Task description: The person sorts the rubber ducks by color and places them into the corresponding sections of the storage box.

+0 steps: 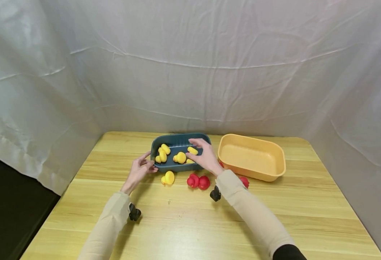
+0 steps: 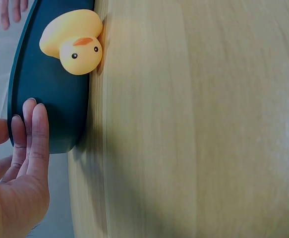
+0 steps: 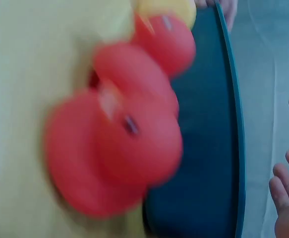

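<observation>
A dark blue basket (image 1: 174, 168) holds several yellow rubber ducks (image 1: 179, 157), some partly hidden. My left hand (image 1: 140, 170) grips the basket's left end; the left wrist view shows its fingers on the outer wall and another digit at the rim. Over the basket's right half hovers my right hand (image 1: 206, 156), its thumb and fingers spread above a yellow duck (image 1: 192, 150). No object shows between the visible fingers in the right wrist view. One yellow duck (image 1: 168, 178) lies on the table in front of the basket, near two red ducks (image 1: 198, 181).
To the right stands an orange-yellow basket (image 1: 259, 173) with a bare inside. Another red duck (image 1: 244, 181) is partly hidden behind my right forearm, and a bit of red (image 1: 221, 164) shows by my wrist. A pale curtain (image 1: 210, 90) hangs behind the wooden table (image 1: 177, 224).
</observation>
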A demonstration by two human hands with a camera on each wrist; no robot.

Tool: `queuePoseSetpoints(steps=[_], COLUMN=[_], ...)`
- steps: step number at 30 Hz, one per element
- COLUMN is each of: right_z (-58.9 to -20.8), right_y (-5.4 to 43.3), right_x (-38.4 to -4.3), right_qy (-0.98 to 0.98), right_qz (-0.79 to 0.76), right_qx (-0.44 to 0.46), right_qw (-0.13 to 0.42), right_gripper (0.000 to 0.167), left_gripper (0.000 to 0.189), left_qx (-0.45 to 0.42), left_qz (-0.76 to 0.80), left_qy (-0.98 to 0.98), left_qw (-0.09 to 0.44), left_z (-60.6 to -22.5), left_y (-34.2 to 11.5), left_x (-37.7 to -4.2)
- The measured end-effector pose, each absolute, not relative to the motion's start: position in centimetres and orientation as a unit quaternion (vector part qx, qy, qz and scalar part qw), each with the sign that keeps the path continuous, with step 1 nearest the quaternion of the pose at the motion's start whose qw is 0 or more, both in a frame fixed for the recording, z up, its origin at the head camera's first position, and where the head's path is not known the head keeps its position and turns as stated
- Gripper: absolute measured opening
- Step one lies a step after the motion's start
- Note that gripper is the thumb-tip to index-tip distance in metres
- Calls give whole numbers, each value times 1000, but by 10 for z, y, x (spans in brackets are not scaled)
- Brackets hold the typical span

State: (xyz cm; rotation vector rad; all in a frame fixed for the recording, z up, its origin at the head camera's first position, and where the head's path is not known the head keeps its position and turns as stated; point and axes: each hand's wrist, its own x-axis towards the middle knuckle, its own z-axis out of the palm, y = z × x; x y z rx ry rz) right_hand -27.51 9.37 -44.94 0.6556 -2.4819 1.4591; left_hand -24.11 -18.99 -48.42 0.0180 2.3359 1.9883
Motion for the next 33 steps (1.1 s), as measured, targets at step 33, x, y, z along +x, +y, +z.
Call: queuePoseSetpoints(steps=[33], right_z=[-475], right_y=[59], right_x=[-221], right_qy=[-850], right_qz=[336], right_qx=[398], right_qw=[-79], right_gripper=[56], left_gripper=[59], left_qx=[1], left_qz=[649], left_qy=[760], left_qw=[37], left_z=[-482], left_y=[-191], left_x=[-240])
